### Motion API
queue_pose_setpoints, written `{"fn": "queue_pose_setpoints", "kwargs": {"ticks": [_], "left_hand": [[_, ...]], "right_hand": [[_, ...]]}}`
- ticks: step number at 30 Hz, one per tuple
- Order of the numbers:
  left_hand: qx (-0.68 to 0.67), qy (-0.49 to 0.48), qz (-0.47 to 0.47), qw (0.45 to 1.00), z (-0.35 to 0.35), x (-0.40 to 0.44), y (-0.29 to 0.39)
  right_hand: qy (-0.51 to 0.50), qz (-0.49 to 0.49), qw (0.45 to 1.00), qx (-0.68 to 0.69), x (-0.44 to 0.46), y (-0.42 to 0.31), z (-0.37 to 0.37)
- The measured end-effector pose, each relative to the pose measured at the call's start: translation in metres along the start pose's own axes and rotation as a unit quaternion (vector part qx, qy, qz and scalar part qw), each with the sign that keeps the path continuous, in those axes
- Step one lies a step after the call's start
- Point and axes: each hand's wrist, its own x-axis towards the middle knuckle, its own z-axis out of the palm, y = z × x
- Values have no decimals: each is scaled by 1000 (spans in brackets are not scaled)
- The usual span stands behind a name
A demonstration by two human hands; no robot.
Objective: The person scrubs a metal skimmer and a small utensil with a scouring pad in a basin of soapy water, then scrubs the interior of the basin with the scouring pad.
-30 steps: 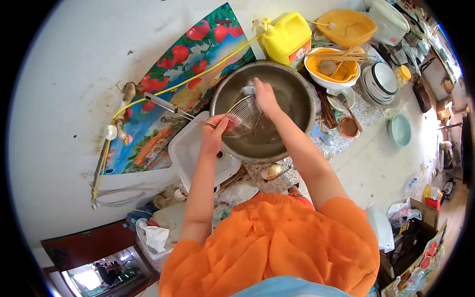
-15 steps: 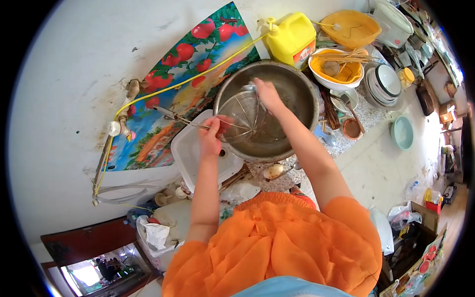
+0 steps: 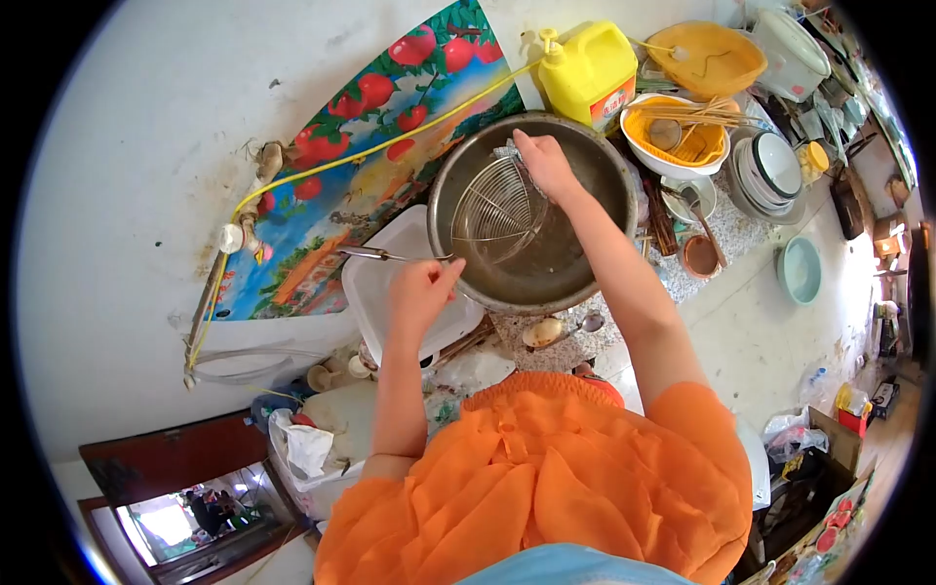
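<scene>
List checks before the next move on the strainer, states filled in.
1. Left hand on the strainer handle: ok, gripped.
2. Right hand on the scrubber: ok, held at the strainer's far rim.
3. Mesh over the basin: ok, within its rim as seen from above.
4. Handle clear of the white tub: cannot tell, it passes above and the gap can't be judged.
5. Mesh clean: cannot tell, too fine to see residue.
6. Spoon out of the basin: ok, on the counter.
</scene>
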Motion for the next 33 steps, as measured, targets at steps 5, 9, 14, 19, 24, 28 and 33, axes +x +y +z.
{"fn": "queue_pose_setpoints", "kwargs": {"ticks": [5, 9, 14, 19, 24, 28, 33], "left_hand": [[-95, 188, 266, 941, 26, 41, 17], [-341, 5, 166, 925, 33, 47, 32], [-391, 111, 155, 900, 26, 54, 35], [-418, 150, 136, 885, 39, 63, 29], [-542, 232, 117, 799, 48, 88, 18], [-573, 261, 106, 769, 50, 104, 14], [-542, 179, 148, 807, 44, 101, 5]], "right_hand": [[-31, -110, 945, -306, -20, -52, 15], [-65, -71, 956, -276, -26, -73, 20], [29, 30, 998, 51, -6, -25, 9], [144, 144, 948, 245, -24, -1, 13], [197, 286, 819, 457, -32, 50, 45], [263, 288, 854, 343, -31, 92, 69], [366, 41, 926, 82, -24, 43, 47]]}}
